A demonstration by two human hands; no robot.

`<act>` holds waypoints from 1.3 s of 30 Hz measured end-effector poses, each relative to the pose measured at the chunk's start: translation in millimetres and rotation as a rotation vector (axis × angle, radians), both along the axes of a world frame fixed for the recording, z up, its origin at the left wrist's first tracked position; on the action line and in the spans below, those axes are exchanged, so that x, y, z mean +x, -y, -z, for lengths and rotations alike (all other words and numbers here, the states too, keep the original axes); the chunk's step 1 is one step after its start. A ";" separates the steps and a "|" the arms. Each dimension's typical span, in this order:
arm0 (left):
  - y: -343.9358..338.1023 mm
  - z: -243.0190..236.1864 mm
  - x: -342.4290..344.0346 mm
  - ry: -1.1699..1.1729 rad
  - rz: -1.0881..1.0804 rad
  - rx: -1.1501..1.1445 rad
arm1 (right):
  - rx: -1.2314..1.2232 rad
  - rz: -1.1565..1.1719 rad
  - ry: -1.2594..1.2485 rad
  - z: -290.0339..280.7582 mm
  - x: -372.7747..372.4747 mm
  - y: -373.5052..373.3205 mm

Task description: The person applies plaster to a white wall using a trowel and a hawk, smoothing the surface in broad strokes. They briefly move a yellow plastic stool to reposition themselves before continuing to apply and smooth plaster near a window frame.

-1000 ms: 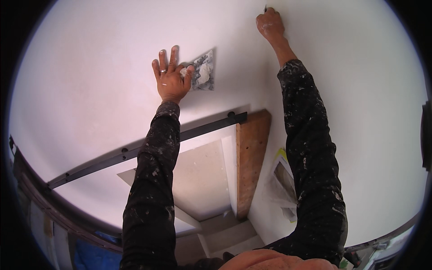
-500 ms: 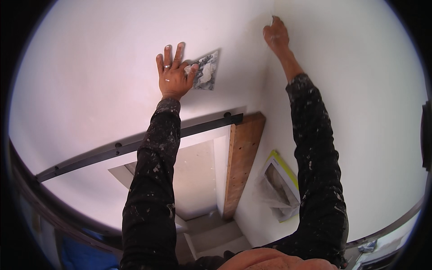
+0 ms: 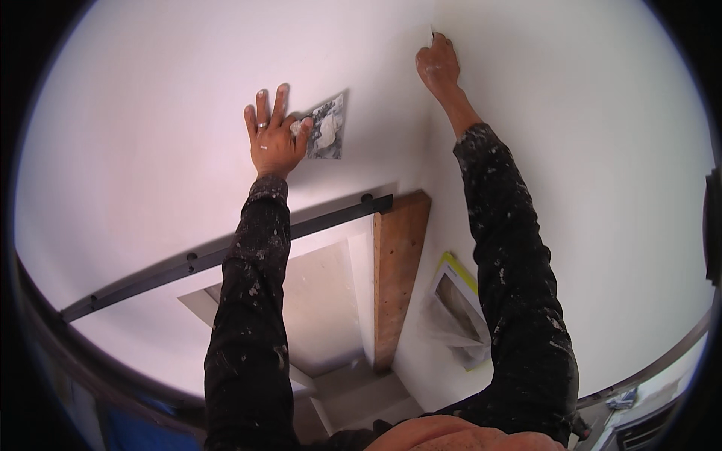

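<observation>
My left hand [image 3: 274, 150] rests against the white wall [image 3: 173, 113], three fingers stretched out on it. Between its thumb and bent forefinger it pinches a wide metal putty knife [image 3: 326, 135], whose blade is smeared with pale filler. Higher up and to the right, my right hand [image 3: 439, 68] is closed beside the inner corner where two walls meet. A small, pale blade like that of a narrow putty knife [image 3: 432, 33] sticks up from its fingers; the handle is hidden in the fist. Both sleeves are dark and spattered with white.
Below my left hand a dark metal rail [image 3: 169, 271] with round fixings crosses the wall above an opening. At its right end stands a thick wooden board [image 3: 404, 263]. A white and lime-green package [image 3: 472, 289] with clear plastic is against the right wall, beside my right forearm.
Both hands have shifted left in the picture, the left one also a little lower, as the view itself moved slightly. Each still has its putty knife.
</observation>
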State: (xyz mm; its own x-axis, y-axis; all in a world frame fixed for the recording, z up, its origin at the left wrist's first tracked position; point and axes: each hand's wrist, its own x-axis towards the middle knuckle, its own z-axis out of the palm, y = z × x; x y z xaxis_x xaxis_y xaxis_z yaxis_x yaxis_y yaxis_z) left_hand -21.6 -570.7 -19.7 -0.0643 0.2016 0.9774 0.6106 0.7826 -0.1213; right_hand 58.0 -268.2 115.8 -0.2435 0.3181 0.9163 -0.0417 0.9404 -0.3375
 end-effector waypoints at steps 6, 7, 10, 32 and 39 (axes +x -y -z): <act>-1.1 0.4 -1.6 -0.017 0.001 0.003 | 0.084 0.077 -0.006 -29.6 -31.5 -20.5; -1.9 1.5 -1.2 -0.019 0.006 0.002 | 0.140 0.078 -0.009 -30.7 -36.7 -23.9; -5.3 -0.8 -0.2 -0.025 0.013 0.000 | 0.193 0.201 0.146 -39.6 -45.3 -27.0; -2.5 5.4 -1.6 0.001 -0.008 0.010 | 0.395 0.000 0.057 19.5 -32.3 0.9; -3.5 0.5 0.5 -0.004 -0.024 -0.003 | -0.037 0.081 -0.053 40.2 -0.8 20.9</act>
State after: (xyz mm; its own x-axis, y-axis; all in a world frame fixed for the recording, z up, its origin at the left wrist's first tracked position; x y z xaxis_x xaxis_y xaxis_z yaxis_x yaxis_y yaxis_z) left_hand -21.1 -567.2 -20.2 -0.0646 0.2027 0.9771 0.5914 0.7964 -0.1261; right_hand 57.2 -289.1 75.7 -0.1670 0.3684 0.9146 0.0156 0.9284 -0.3711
